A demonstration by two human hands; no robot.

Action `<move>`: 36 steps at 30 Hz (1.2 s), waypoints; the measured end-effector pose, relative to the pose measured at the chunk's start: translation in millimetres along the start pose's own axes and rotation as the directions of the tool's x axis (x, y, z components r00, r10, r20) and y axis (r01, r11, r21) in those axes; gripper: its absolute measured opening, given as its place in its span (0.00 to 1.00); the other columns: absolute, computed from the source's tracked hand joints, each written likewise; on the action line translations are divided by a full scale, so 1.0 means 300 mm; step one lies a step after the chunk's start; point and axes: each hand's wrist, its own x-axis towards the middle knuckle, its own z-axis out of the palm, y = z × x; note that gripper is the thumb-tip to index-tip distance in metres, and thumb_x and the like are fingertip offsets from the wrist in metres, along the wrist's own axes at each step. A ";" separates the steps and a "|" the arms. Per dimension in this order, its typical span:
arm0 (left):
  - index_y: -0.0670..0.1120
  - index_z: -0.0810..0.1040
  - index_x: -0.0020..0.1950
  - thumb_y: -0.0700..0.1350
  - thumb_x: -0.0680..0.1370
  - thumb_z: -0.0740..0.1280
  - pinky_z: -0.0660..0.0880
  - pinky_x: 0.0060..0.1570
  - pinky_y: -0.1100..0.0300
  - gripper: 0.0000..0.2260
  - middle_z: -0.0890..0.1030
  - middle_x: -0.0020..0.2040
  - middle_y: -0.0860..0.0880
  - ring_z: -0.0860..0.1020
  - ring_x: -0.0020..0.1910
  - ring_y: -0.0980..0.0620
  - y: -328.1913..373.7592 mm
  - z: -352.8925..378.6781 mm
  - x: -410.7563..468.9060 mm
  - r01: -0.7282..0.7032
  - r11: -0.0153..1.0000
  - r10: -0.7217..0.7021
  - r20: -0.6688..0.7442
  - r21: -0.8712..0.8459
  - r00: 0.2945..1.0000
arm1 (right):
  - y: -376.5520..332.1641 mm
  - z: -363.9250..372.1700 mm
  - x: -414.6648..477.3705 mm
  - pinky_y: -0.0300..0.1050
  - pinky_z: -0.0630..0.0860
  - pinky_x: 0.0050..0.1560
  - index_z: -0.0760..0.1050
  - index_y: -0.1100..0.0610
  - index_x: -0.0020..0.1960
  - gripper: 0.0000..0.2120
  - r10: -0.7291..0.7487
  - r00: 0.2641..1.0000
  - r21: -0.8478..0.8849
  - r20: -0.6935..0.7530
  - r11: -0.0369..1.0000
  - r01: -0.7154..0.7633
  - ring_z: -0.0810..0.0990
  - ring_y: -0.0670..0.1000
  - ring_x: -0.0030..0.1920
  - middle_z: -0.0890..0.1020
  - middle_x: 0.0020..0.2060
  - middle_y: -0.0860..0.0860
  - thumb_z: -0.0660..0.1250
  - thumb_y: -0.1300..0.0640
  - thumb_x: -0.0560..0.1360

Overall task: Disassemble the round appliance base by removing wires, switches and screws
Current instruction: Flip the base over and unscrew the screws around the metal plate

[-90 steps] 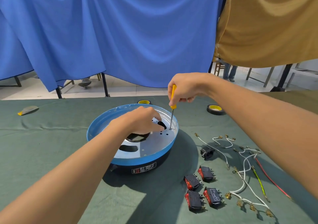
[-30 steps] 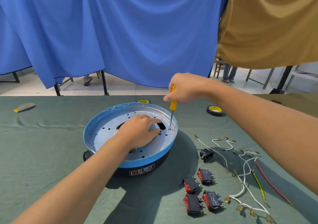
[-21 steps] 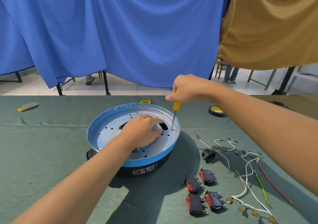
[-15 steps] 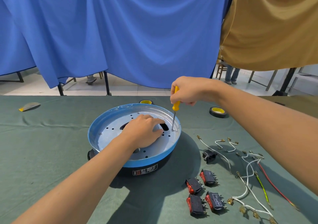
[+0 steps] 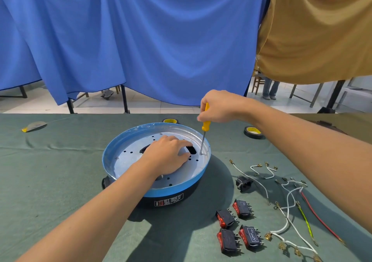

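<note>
Beside the round base [image 5: 171, 191] lay our pulled-out switches [image 5: 250, 236] and wires [image 5: 287, 201]; right fingers [image 5: 213, 117] gripped the screwdriver [image 5: 205, 125] on a screw [image 5: 200, 153], left fingers [image 5: 181, 141] flat.

Blue cloth [image 5: 141, 40] hangs across bkgd, tan cloth [image 5: 312, 40] at right, dark metal legs [image 5: 124, 98] below. Pale tiled floor [image 5: 40, 104] behind, daylit. Wooden chair [image 5: 256, 84] far right. Green-covered tabletop [image 5: 50, 171] in fgd.

The left hand [image 5: 167, 155] covers the middle of the round base [image 5: 128, 161]. The right hand [image 5: 219, 106] hides the screwdriver [image 5: 206, 123] handle's top. The screw [image 5: 200, 153] under its tip is too small to make out, and the label [image 5: 169, 201] print is unreadable. At the far edge of the table [image 5: 50, 181], a tape roll [image 5: 170, 120] is half hidden by the base.
</note>
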 end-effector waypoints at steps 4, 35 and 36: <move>0.62 0.68 0.71 0.54 0.81 0.57 0.71 0.61 0.50 0.18 0.72 0.68 0.49 0.68 0.66 0.47 -0.001 0.002 -0.001 -0.007 1.000 0.007 -0.003 -0.001 1.000 | -0.001 -0.008 -0.002 0.44 0.66 0.30 0.76 0.67 0.44 0.21 0.018 0.999 -0.012 0.048 1.000 -0.018 0.69 0.52 0.32 0.72 0.32 0.58 0.66 0.46 0.73; 0.53 0.85 0.50 0.46 0.77 0.68 0.75 0.42 0.60 0.06 0.84 0.46 0.53 0.77 0.43 0.53 0.067 -0.008 0.059 -0.100 0.961 0.093 -0.040 -0.258 0.995 | 0.003 -0.042 -0.089 0.40 0.70 0.33 0.73 0.49 0.46 0.02 -0.138 0.985 0.019 0.103 0.990 0.137 0.76 0.49 0.39 0.78 0.44 0.49 0.64 0.54 0.77; 0.53 0.85 0.50 0.46 0.77 0.69 0.75 0.42 0.60 0.06 0.84 0.46 0.53 0.78 0.43 0.53 0.071 -0.007 0.061 -0.085 0.960 0.077 -0.042 -0.267 0.996 | 0.008 -0.044 -0.092 0.40 0.70 0.33 0.74 0.49 0.47 0.01 -0.151 0.982 0.021 0.110 0.988 0.150 0.76 0.48 0.38 0.78 0.43 0.48 0.64 0.54 0.78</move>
